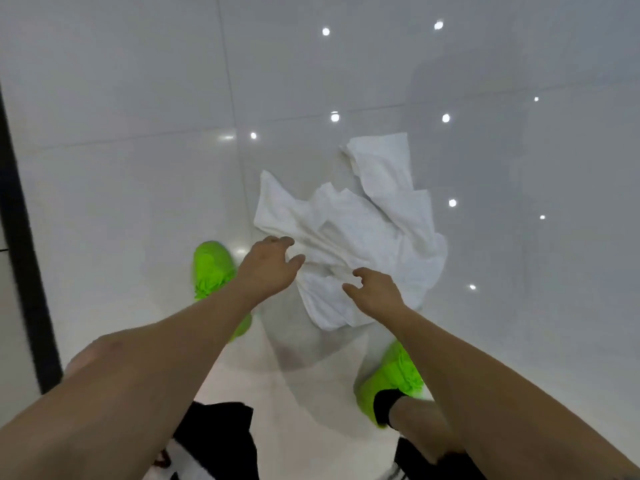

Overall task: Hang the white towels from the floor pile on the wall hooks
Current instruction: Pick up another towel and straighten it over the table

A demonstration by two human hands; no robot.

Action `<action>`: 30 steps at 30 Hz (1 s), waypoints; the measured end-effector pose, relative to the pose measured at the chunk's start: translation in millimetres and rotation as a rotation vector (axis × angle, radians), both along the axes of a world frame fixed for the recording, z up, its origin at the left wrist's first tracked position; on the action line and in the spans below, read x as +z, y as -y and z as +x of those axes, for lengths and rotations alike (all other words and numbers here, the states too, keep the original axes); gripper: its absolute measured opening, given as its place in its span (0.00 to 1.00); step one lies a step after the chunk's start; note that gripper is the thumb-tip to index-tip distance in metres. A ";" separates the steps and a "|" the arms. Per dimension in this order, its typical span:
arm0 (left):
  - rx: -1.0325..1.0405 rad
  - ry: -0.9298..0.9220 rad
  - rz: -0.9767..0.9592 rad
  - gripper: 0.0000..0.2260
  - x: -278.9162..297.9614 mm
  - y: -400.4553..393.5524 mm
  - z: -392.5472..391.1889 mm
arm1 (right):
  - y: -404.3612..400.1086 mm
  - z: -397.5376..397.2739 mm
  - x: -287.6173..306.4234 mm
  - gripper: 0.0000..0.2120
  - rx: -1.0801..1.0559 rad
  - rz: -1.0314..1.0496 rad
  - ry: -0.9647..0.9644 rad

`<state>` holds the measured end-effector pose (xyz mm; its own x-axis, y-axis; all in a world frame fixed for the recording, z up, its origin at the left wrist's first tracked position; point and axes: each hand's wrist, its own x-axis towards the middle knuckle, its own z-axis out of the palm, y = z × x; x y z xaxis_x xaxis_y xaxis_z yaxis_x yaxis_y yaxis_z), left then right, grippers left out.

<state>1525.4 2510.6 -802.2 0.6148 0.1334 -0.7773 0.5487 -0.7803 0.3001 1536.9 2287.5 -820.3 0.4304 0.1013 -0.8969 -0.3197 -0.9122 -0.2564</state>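
A crumpled pile of white towels (360, 230) lies on the glossy white tile floor (138, 188), just in front of my feet. My left hand (268, 268) is at the pile's near left edge. Its fingers and thumb are curled around a fold of the top towel, and creases in the cloth run toward that grip. My right hand (375, 291) hovers over the near part of the pile with its fingers loosely bent and thumb apart, holding nothing. No wall hooks are in view.
My bright green shoes stand either side of the pile, the left shoe (211, 268) and the right shoe (391, 379). A dark vertical strip (24, 237) runs along the left edge. Ceiling lights reflect as spots in the tiles.
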 end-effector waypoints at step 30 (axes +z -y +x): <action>-0.360 0.172 -0.193 0.27 148.3 24.2 48.6 | -35.1 40.5 161.6 0.07 -0.138 0.234 0.498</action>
<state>1574.1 2486.4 -653.9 0.7181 -0.2506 -0.6493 0.1818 -0.8330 0.5225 1577.3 2322.6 -658.7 0.8190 0.1860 -0.5428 -0.2205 -0.7714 -0.5970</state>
